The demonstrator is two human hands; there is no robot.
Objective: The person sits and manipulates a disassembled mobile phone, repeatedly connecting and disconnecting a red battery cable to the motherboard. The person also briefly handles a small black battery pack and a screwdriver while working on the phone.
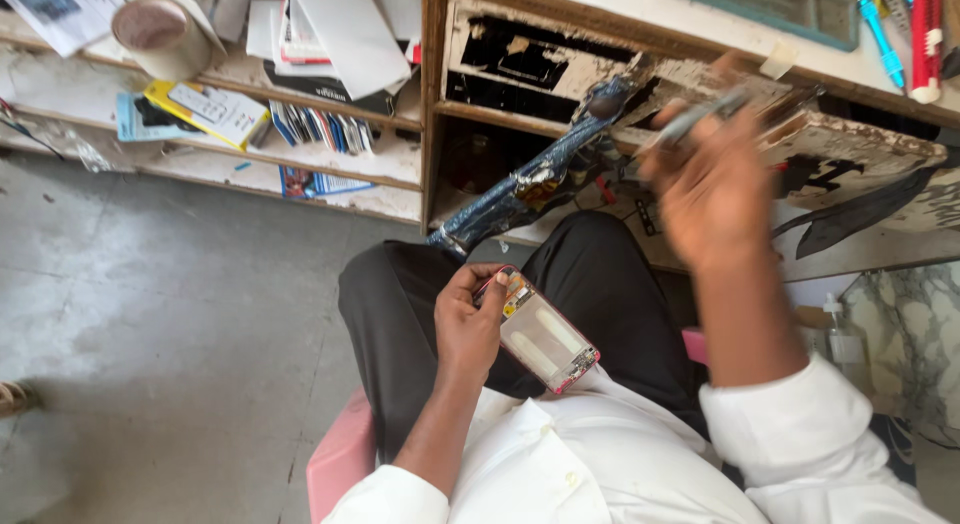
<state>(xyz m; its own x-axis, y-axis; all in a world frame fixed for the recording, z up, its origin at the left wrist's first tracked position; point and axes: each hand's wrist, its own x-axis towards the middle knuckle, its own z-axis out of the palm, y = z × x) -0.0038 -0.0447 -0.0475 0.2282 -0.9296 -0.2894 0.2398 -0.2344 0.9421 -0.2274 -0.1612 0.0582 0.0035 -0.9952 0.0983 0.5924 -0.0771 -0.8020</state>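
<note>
My left hand (465, 324) grips an opened phone (545, 334) with a red frame over my lap; its back is off, showing a pale inner plate and small parts at the top end. My right hand (712, 184) is raised in front of the worn wooden workbench (870, 149), blurred by motion, and pinches a thin grey tool (700, 114) that looks like tweezers or a small driver. The two hands are apart, the right one well above and to the right of the phone.
I sit on a pink stool (340, 459) in dark trousers and a white shirt. Shelves (330, 164) at the left hold papers, booklets and a tape roll (155, 34). A blue wrapped bar (530, 179) leans on the bench. Tools (900, 29) lie on the benchtop; a clear bottle (840, 334) stands at the right.
</note>
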